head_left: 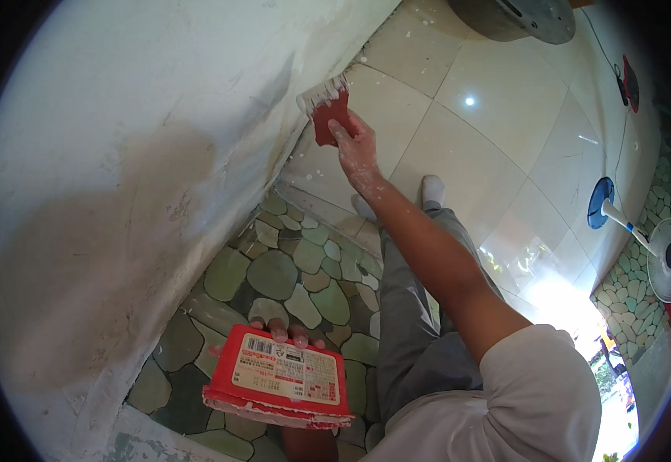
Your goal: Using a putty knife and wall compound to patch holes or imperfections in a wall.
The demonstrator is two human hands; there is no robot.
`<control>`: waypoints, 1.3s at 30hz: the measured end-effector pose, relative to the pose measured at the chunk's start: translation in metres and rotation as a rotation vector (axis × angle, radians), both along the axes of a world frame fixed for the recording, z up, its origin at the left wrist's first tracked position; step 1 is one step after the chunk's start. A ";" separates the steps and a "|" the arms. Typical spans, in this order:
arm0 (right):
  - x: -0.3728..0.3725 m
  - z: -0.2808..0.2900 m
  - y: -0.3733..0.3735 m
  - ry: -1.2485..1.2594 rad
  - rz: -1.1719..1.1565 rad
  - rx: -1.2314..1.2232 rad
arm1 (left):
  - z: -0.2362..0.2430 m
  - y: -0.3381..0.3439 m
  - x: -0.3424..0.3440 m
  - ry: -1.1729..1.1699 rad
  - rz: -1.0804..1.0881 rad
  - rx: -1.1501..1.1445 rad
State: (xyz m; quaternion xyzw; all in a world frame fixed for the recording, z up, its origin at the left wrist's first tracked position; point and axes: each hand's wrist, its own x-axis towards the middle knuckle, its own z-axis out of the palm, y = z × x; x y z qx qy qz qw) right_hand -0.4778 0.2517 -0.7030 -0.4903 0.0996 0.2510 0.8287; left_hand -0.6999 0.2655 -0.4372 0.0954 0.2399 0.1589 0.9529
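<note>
My right hand clamps a red scraper near the pale wall, and my left hand grips a red tub.

wall: left
scraper: in right fingers, just beside the wall
tub: in left fingers, over the stone floor
tiled floor: beyond the stone floor
fan: far right, by the tiled floor's edge
</note>
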 end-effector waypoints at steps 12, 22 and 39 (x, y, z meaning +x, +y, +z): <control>-0.092 0.053 0.087 -0.248 0.151 -0.183 | -0.018 0.002 -0.031 0.016 0.060 -0.036; -0.106 0.026 0.023 -0.441 0.209 -0.366 | -0.022 0.002 -0.038 0.027 0.031 -0.076; -0.135 0.056 0.041 -0.750 0.384 -0.197 | -0.039 -0.024 -0.069 -0.018 0.021 -0.068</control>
